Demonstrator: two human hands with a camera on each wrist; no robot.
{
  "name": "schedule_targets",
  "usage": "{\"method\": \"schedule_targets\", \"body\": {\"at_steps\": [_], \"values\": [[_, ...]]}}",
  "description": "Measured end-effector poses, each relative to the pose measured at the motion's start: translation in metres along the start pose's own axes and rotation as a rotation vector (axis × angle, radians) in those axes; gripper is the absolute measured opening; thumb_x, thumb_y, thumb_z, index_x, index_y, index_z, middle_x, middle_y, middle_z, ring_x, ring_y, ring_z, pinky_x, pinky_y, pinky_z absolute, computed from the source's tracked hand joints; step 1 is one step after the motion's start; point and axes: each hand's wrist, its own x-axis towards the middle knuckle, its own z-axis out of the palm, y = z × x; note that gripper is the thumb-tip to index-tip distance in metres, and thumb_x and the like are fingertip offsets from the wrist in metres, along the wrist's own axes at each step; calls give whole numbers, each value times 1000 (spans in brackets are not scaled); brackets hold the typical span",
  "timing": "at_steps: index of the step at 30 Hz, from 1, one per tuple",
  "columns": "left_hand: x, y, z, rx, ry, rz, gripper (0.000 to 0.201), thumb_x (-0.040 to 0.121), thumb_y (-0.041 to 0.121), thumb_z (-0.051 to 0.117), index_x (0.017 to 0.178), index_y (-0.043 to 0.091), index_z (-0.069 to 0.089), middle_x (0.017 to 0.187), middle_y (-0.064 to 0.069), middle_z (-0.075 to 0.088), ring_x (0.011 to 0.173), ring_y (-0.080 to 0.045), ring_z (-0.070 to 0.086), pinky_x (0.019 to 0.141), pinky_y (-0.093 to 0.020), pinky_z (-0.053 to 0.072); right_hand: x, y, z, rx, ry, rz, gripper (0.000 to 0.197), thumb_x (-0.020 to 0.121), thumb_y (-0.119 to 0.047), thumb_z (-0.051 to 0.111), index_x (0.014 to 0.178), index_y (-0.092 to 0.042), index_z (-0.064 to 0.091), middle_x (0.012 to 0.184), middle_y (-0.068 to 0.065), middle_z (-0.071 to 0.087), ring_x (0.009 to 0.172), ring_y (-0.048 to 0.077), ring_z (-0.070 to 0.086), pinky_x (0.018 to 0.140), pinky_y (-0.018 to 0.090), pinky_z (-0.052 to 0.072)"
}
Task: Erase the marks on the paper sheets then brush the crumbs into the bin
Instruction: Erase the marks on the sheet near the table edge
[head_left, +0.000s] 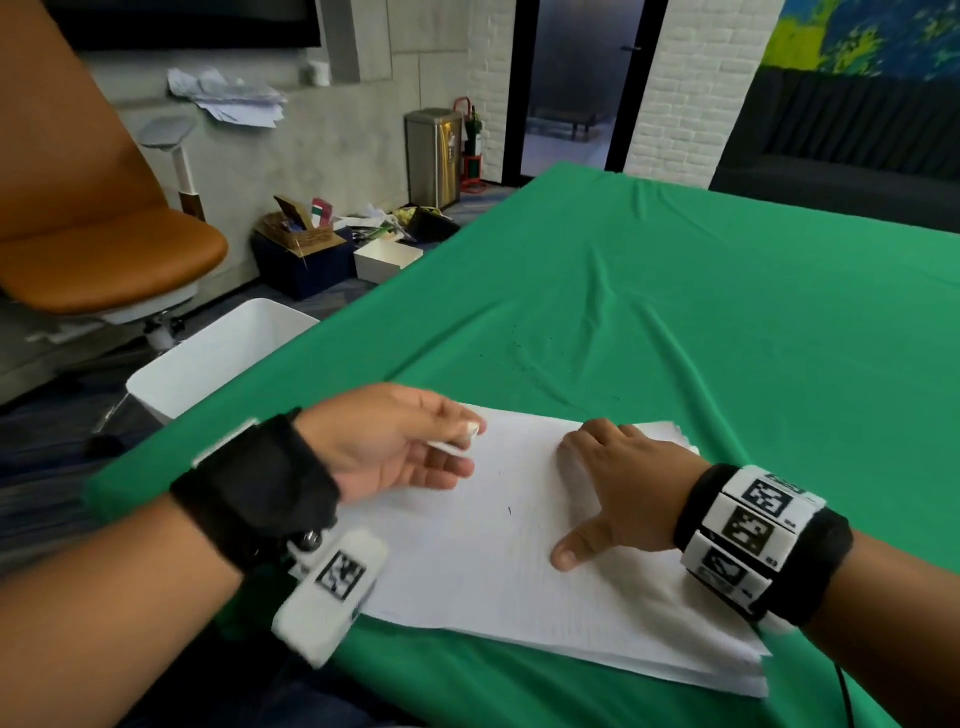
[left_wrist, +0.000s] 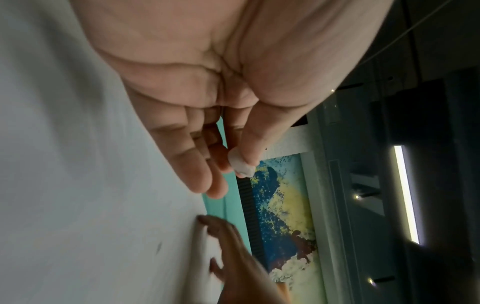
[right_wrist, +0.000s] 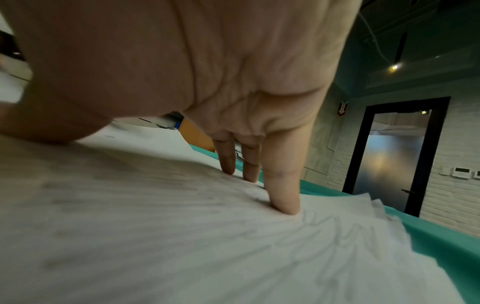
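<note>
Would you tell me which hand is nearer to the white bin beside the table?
Left. The left hand, pinching the eraser, is over the paper's bin-side edge; the right hand presses the paper farther from the white bin.

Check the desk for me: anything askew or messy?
The paper sheets are fanned unevenly, edges staggered at the near right corner. Dark crumbs lie scattered on the green cloth beyond them.
</note>
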Motion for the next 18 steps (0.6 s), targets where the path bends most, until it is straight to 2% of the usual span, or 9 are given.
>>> {"method": "schedule_targets", "body": {"at_steps": [3, 5, 8, 10, 13, 14, 16, 17, 18], "values": [[-18, -29, 3, 54, -74, -71, 10, 97, 4, 62, 105, 2, 68, 99, -14, 73, 88, -26, 72, 73, -31, 61, -1, 2, 2, 17, 7, -16, 133, 46, -101, 60, 150, -23, 32, 147, -4, 41, 132, 23, 48, 106, 42, 47], [-21, -44, 7, 160, -108, -79, 10, 101, 6, 59, 104, 5, 68, 99, -11, 75, 90, -22, 73, 75, -28, 60, -3, 1, 0, 12, 19, -29, 132, 47, -103, 58, 150, -26, 32, 148, -7, 41, 131, 21, 50, 105, 40, 47], [-17, -53, 10, 233, -43, -83, 9, 101, 8, 60, 104, 5, 68, 93, -8, 76, 85, -18, 75, 72, -24, 60, -8, -4, -7, -1, 20, -30, 123, 50, -101, 60, 146, -28, 39, 146, -8, 45, 130, 19, 49, 104, 42, 49], [-15, -51, 10, 242, -36, -93, 8, 100, 8, 61, 103, 6, 69, 91, -7, 77, 84, -18, 75, 72, -24, 60, -14, -16, -10, -46, 40, -78, 98, 62, -89, 67, 139, -32, 47, 138, -12, 48, 126, 17, 47, 100, 41, 50], [-15, -51, 10, 241, -48, -87, 8, 98, 8, 64, 103, 5, 69, 90, -8, 77, 84, -17, 75, 72, -24, 60, -19, -39, -15, 53, 62, -265, 30, 85, -42, 69, 112, -34, 58, 115, -14, 57, 105, 11, 54, 88, 31, 51], [-14, -52, 10, 252, -48, -81, 8, 98, 8, 64, 103, 6, 69, 89, -9, 77, 85, -17, 75, 71, -24, 59, -17, -44, -14, 214, -34, -318, 18, 89, -24, 65, 105, -31, 59, 107, -12, 61, 95, 10, 58, 82, 27, 51], [-14, -54, 11, 286, -40, -72, 8, 96, 8, 65, 102, 7, 70, 87, -9, 77, 84, -16, 75, 68, -23, 58, -10, -48, -9, 673, -416, -386, 29, 89, 5, 53, 101, -20, 59, 100, -2, 67, 85, 11, 64, 73, 23, 54], [-14, -54, 12, 294, -33, -71, 8, 95, 9, 65, 101, 8, 70, 86, -9, 77, 84, -15, 75, 68, -22, 57, -4, -46, -6, 887, -609, -392, 35, 88, 14, 47, 101, -16, 57, 102, 4, 69, 85, 13, 68, 73, 23, 57], [-14, -54, 13, 296, -27, -71, 8, 95, 9, 66, 101, 8, 70, 86, -9, 77, 83, -15, 75, 67, -22, 57, 4, -40, -5, 1044, -730, -361, 39, 86, 18, 42, 102, -14, 56, 104, 9, 71, 88, 15, 71, 74, 25, 60]]}}
